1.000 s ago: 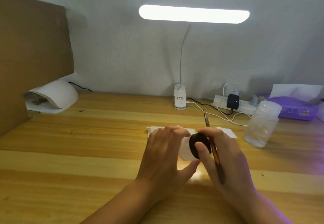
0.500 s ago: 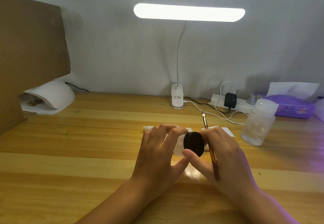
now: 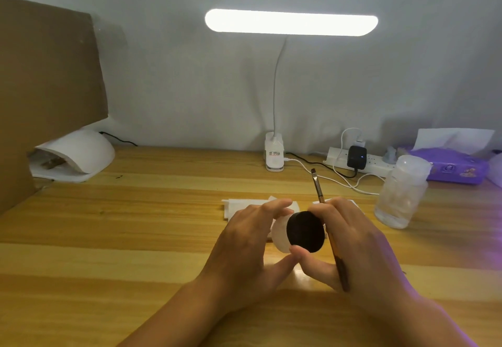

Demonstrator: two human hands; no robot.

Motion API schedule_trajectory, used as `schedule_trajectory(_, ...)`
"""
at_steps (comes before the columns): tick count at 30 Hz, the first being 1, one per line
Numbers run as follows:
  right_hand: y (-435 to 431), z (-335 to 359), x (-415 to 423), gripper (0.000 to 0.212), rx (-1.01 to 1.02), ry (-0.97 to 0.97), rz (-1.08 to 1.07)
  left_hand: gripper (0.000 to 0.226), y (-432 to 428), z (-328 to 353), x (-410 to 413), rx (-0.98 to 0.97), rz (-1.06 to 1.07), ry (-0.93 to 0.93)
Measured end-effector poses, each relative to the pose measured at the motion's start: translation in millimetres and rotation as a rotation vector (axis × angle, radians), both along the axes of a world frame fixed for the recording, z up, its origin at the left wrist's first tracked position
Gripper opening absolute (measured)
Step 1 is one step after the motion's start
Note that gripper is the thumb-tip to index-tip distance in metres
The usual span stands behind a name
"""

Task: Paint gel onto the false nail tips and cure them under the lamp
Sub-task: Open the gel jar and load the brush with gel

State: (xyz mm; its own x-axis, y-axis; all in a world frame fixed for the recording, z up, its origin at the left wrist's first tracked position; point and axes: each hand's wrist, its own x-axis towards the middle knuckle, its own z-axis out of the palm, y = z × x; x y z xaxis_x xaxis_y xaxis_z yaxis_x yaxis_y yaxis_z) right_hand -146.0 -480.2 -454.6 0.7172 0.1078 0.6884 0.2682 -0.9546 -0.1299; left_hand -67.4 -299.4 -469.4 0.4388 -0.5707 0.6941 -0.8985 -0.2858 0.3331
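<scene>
- Gripping a pale gel jar [image 3: 279, 235], the left hand [image 3: 244, 243] curls its fingers over the top and sets its thumb beneath. The jar is held above the wooden table [image 3: 135, 224], in front of the desk lamp [image 3: 275, 156] and nearer the person.
- The right hand [image 3: 358, 251] pinches the black lid [image 3: 305, 232] between thumb and curled fingers. The lid's flat face is tilted toward the camera and touches the jar's right end. Whether it is screwed on cannot be told.
- The same hand also carries a brush [image 3: 317, 186]. Its handle runs across the palm side of the fingers and its bristles point back toward the desk lamp.
- A folded white paper [image 3: 241, 205] lies on the table in front of the desk lamp, partly hidden behind both hands.
- The white domed curing lamp [image 3: 78, 151] sits far left of the desk lamp, beside a brown cardboard sheet [image 3: 49, 75]. Something lies in its mouth, too small to identify.
- Right of the desk lamp are a power strip [image 3: 377, 166], a clear bottle [image 3: 402, 194] and a purple tissue box [image 3: 456, 168].
</scene>
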Motion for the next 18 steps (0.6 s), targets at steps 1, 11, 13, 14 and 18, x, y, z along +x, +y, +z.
schedule_trajectory(1, 0, 1, -2, 0.053, 0.015, -0.003, 0.014, 0.071, -1, 0, -1, 0.001, -0.01, 0.002)
schedule_trajectory(11, 1, 6, -8, 0.043, 0.245, -0.027, 0.183, 0.067, 4, 3, -8, 0.037, -0.081, 0.052)
schedule_trajectory(13, -1, 8, -8, 0.045, 0.304, -0.051, 0.211, 0.067, 5, 1, -4, -0.023, -0.04, 0.114)
schedule_trajectory(14, -2, 8, -7, 0.048, 0.324, -0.057, 0.205, 0.067, 5, 1, -2, -0.063, -0.018, 0.144)
schedule_trajectory(18, -8, 5, -1, 0.063, 0.369, -0.035, 0.031, 0.068, 4, -1, 2, -0.155, 0.039, 0.185)
